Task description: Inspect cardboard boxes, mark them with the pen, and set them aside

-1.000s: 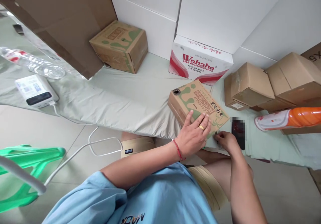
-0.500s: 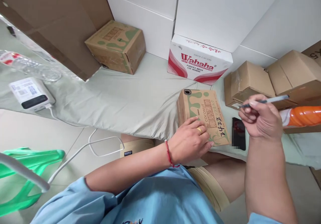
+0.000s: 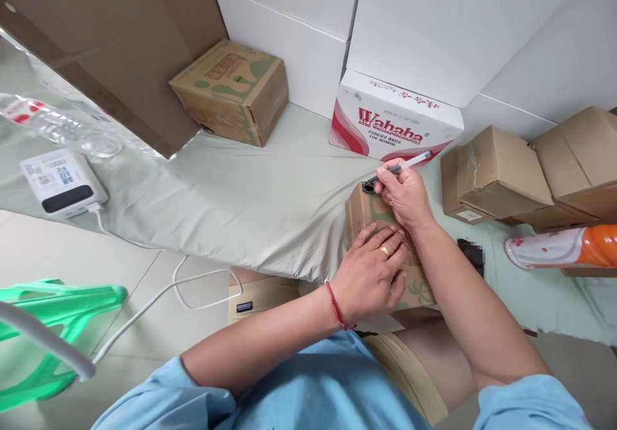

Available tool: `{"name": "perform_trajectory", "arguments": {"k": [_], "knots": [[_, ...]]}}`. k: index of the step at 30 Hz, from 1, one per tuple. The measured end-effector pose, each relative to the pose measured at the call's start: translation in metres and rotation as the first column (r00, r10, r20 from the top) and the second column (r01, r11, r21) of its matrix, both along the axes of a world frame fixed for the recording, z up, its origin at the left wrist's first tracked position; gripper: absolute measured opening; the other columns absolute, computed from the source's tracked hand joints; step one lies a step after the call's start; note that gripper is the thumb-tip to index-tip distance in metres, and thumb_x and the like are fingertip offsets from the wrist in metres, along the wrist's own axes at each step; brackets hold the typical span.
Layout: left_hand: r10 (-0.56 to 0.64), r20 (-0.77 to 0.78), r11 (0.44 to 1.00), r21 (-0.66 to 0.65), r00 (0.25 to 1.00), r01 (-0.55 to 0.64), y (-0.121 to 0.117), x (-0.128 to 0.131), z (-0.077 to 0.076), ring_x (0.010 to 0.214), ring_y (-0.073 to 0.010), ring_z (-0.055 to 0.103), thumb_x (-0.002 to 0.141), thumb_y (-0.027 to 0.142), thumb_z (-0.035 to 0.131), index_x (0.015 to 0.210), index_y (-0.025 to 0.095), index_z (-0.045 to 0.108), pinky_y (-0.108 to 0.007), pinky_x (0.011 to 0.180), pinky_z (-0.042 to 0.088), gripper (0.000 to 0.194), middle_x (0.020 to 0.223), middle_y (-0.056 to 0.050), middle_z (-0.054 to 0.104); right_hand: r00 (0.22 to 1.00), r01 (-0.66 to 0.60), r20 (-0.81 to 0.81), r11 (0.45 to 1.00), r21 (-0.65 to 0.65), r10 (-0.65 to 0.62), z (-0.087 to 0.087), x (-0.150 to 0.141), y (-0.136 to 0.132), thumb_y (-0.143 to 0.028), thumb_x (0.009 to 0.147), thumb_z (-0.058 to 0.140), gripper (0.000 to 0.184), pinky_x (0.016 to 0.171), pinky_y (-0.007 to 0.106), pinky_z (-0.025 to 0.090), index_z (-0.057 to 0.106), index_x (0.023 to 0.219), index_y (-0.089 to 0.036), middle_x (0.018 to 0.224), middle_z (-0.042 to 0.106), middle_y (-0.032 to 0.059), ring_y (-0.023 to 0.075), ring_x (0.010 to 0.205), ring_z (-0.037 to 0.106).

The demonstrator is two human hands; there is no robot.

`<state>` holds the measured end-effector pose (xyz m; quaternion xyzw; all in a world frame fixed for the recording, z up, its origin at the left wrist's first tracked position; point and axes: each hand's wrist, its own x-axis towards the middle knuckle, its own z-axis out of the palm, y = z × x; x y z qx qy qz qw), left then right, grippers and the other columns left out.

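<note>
A small brown coconut carton (image 3: 369,215) with green print lies at the near edge of a cloth-covered table (image 3: 250,192). My left hand (image 3: 373,272) rests flat on its top, fingers spread, a gold ring on one finger. My right hand (image 3: 403,193) is closed round a grey pen (image 3: 400,168); the pen tip touches a dark round mark at the carton's far corner (image 3: 369,187).
A second coconut carton (image 3: 231,89) and a red-and-white Wahaha water box (image 3: 393,121) stand at the back. Plain brown boxes (image 3: 501,173) and an orange-and-white bottle (image 3: 563,247) lie to the right. A black phone (image 3: 475,256), a power bank (image 3: 62,182) with cable and a green stool (image 3: 53,327) are nearby.
My right hand rose from the carton's near corner with the pen, then swung left and forward to the far corner. My left hand stayed on the carton, which turned slightly.
</note>
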<state>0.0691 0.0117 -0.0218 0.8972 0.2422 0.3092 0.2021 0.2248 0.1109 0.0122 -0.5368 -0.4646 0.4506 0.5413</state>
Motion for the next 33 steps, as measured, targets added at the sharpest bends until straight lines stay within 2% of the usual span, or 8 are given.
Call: {"name": "perform_trajectory", "arguments": {"k": [2, 5, 8, 13, 25, 33], "knots": [[0.007, 0.012, 1.000, -0.008, 1.000, -0.007, -0.0001, 0.0000, -0.0019, 0.153, -0.0332, 0.059, 0.106, 0.033, 0.055, 0.146, 0.010, 0.069, -0.055, 0.137, 0.036, 0.048, 0.158, -0.016, 0.068, 0.997, 0.013, 0.074, 0.999, 0.046, -0.017, 0.0020, 0.0016, -0.0046, -0.053, 0.080, 0.087, 0.042, 0.047, 0.023, 0.025, 0.059, 0.094, -0.025, 0.068, 0.065, -0.0064, 0.0076, 0.048, 0.037], [0.009, 0.021, 1.000, -0.010, 1.000, -0.009, -0.0003, 0.0000, -0.0036, 0.153, -0.0329, 0.059, 0.106, 0.033, 0.054, 0.148, 0.011, 0.067, -0.055, 0.137, 0.036, 0.050, 0.160, -0.016, 0.067, 0.961, 0.054, 0.261, 0.990, 0.132, -0.087, 0.0054, 0.0016, -0.0069, -0.036, 0.081, 0.080, 0.022, 0.059, 0.025, 0.038, 0.062, 0.088, -0.025, 0.071, 0.065, -0.0051, 0.0113, 0.060, 0.051], [0.006, 0.032, 1.000, -0.001, 0.999, -0.006, -0.0004, -0.0001, -0.0036, 0.152, -0.0330, 0.060, 0.107, 0.034, 0.054, 0.148, 0.009, 0.068, -0.055, 0.137, 0.036, 0.050, 0.159, -0.016, 0.067, 0.926, 0.047, 0.364, 0.987, 0.153, -0.101, 0.0064, 0.0002, -0.0072, -0.028, 0.082, 0.068, 0.008, 0.061, 0.027, 0.039, 0.064, 0.076, -0.024, 0.063, 0.059, -0.0046, 0.0130, 0.061, 0.050], [0.003, 0.031, 1.000, -0.003, 1.000, -0.003, 0.0001, -0.0007, -0.0027, 0.154, -0.0320, 0.059, 0.107, 0.034, 0.052, 0.148, 0.010, 0.067, -0.052, 0.137, 0.035, 0.050, 0.160, -0.016, 0.066, 0.915, 0.063, 0.387, 0.988, 0.141, -0.114, 0.0052, -0.0032, -0.0081, -0.028, 0.081, 0.062, 0.016, 0.056, 0.028, 0.036, 0.059, 0.065, -0.024, 0.055, 0.055, -0.0043, 0.0123, 0.054, 0.044], [0.007, 0.068, 1.000, -0.016, 0.998, -0.006, 0.0007, -0.0006, -0.0034, 0.151, -0.0321, 0.061, 0.106, 0.033, 0.054, 0.146, 0.009, 0.069, -0.052, 0.137, 0.036, 0.048, 0.158, -0.016, 0.069, 0.914, 0.028, 0.400, 0.995, 0.094, -0.063, 0.0083, -0.0059, -0.0098, -0.028, 0.084, 0.062, 0.012, 0.059, 0.027, 0.040, 0.062, 0.072, -0.024, 0.059, 0.058, -0.0053, 0.0123, 0.057, 0.048], [-0.003, 0.058, 1.000, -0.018, 0.998, 0.004, 0.0009, 0.0001, -0.0034, 0.151, -0.0314, 0.061, 0.106, 0.032, 0.054, 0.146, 0.009, 0.069, -0.052, 0.137, 0.036, 0.049, 0.158, -0.016, 0.068, 0.889, -0.025, 0.457, 0.993, 0.113, -0.029, 0.0089, -0.0037, -0.0079, -0.027, 0.080, 0.058, 0.012, 0.059, 0.029, 0.037, 0.057, 0.068, -0.025, 0.059, 0.054, -0.0054, 0.0123, 0.057, 0.045]]}}
